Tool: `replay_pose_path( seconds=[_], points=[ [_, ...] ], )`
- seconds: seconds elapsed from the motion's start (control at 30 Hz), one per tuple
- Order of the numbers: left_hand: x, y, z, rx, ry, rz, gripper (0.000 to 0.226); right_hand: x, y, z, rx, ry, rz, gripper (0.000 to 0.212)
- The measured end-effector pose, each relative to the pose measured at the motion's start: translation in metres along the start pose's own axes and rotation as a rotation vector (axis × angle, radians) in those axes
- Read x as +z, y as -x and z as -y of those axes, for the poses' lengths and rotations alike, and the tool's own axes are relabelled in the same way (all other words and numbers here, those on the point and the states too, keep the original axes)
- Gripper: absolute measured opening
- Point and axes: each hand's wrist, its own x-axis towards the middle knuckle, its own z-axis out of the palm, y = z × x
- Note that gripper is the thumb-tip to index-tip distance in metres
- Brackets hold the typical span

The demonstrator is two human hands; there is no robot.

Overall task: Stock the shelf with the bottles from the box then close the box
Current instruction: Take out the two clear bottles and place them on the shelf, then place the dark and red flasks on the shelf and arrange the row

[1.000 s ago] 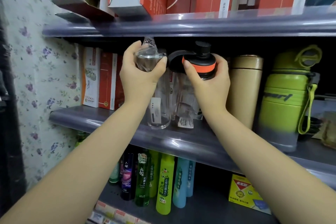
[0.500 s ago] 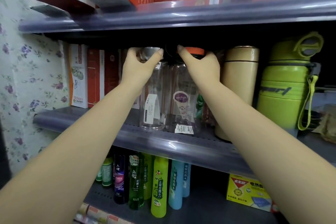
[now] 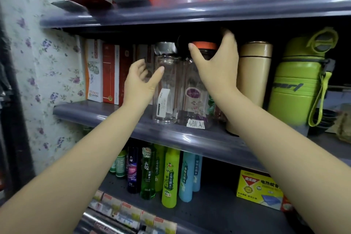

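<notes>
Two clear bottles are standing upright side by side on the middle shelf [image 3: 117,119], the silver-capped bottle [image 3: 165,81] on the left touching the orange-lidded bottle [image 3: 195,100], with a gold flask [image 3: 253,74] just to the right and a green sport bottle [image 3: 302,85] farther right. The left hand [image 3: 141,81] is hovering just beside the silver-capped bottle with its fingers apart, gripping nothing. The right hand [image 3: 218,62] is reaching around the orange lid, fingers spread loosely; whether they are touching it is unclear.
</notes>
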Motion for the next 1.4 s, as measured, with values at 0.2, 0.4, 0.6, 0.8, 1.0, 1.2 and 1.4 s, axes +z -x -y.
replay_pose_path(
  seconds=[0.2,0.4,0.6,0.8,1.0,1.2,1.4],
  points=[
    [-0.033,0.068,-0.011,0.071,-0.118,-0.008,0.062,-0.019,0.064,0.01,-0.175,-0.122,0.086,0.055],
    [-0.083,0.155,0.003,0.079,-0.347,-0.112,0.054,-0.008,0.158,0.003,-0.185,-0.173,0.442,0.05],
    [-0.156,0.263,0.049,-0.098,-0.681,-0.21,0.052,0.03,0.279,-0.011,-0.127,-0.318,0.813,0.05],
    [-0.223,0.403,0.088,-0.438,-0.921,-0.367,0.054,0.065,0.434,-0.011,-0.088,-0.405,1.249,0.055],
    [-0.269,0.551,0.123,-0.812,-0.957,-0.502,0.058,0.066,0.59,-0.004,0.035,-0.417,1.613,0.056],
    [-0.29,0.67,0.168,-1.066,-0.946,-0.539,0.056,0.041,0.72,-0.009,0.144,-0.36,1.896,0.055],
    [-0.289,0.767,0.234,-1.267,-0.862,-0.526,0.051,0.028,0.829,-0.038,0.226,-0.306,2.049,0.055]
  ],
)
